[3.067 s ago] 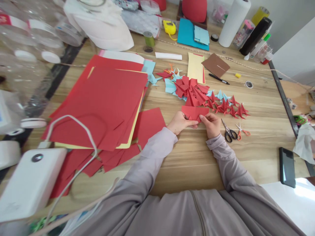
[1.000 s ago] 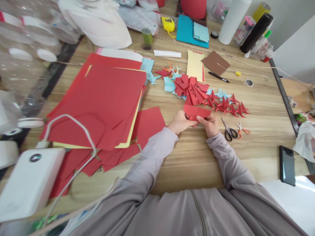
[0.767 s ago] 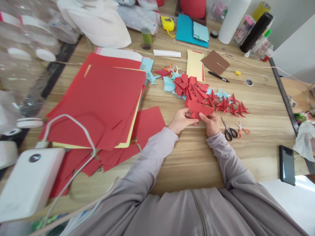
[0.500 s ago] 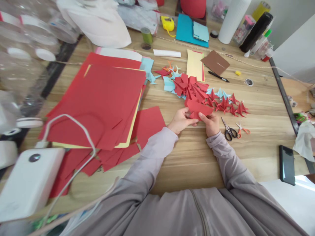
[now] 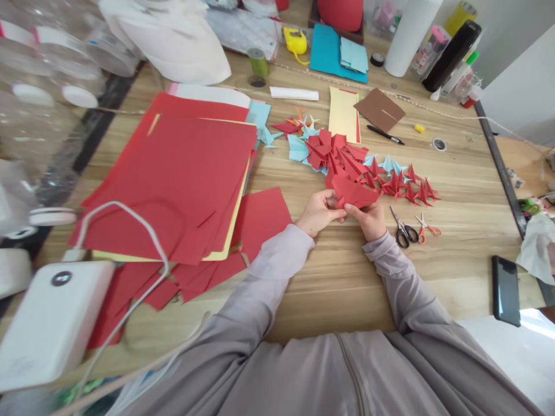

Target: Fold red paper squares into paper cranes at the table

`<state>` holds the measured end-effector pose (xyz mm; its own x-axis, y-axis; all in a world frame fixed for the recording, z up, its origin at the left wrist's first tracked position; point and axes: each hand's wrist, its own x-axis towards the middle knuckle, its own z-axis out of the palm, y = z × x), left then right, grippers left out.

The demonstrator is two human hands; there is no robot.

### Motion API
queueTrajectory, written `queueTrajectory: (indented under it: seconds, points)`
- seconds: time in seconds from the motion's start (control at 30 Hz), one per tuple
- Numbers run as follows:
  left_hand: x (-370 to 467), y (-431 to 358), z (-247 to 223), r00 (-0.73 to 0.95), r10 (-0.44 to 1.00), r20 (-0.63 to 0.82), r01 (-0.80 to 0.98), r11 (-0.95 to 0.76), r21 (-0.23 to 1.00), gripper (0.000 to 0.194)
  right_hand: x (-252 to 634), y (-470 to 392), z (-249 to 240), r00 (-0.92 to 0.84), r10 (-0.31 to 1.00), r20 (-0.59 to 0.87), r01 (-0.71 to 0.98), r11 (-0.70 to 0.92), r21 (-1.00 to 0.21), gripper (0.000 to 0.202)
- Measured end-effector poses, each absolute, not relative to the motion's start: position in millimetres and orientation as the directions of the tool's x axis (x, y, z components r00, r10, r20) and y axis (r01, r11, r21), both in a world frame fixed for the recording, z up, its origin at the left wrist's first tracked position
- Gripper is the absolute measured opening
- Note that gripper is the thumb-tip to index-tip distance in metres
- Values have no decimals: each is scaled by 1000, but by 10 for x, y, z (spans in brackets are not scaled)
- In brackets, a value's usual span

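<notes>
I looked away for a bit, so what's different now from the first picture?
The red paper between the hands has shifted a little to the right and tilted, its right end lower. Its outline is no longer a straight strip. Nothing was let go: the left hand and right hand both still hold it. The scissors, phone and folded shapes stayed put.

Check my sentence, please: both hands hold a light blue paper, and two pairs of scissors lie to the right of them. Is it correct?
Only the colour is wrong: the head view shows that the left hand and right hand hold a red paper. The black-handled scissors and the orange-handled scissors do lie to their right.
</notes>
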<state>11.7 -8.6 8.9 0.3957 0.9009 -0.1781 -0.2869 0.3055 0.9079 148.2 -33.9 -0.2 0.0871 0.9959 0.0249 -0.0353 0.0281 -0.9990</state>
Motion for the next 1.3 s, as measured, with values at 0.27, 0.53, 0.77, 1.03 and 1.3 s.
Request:
queueTrajectory:
  seconds: [0.27,0.53,0.77,1.03,1.3]
  points:
    - [108,-79,54,441,885,-150,-288,298,910,39,1489,-346,5,119,992,29,-93,41,-995,16]
    - [114,-94,87,456,880,-133,-284,285,915,40,1502,-319,-83,178,983,35,-129,59,-990,21]
    - [125,-75,60,380,914,-145,-310,273,911,39,1476,-331,-8,180,983,14,82,0,-997,37]
    - [151,-76,21,308,931,-198,-324,298,898,44,1474,-335,-34,208,978,-7,82,-24,-996,32]
    - [160,-75,27,254,941,-225,-341,304,889,44,1473,-328,-77,242,970,-21,99,-46,-994,37]
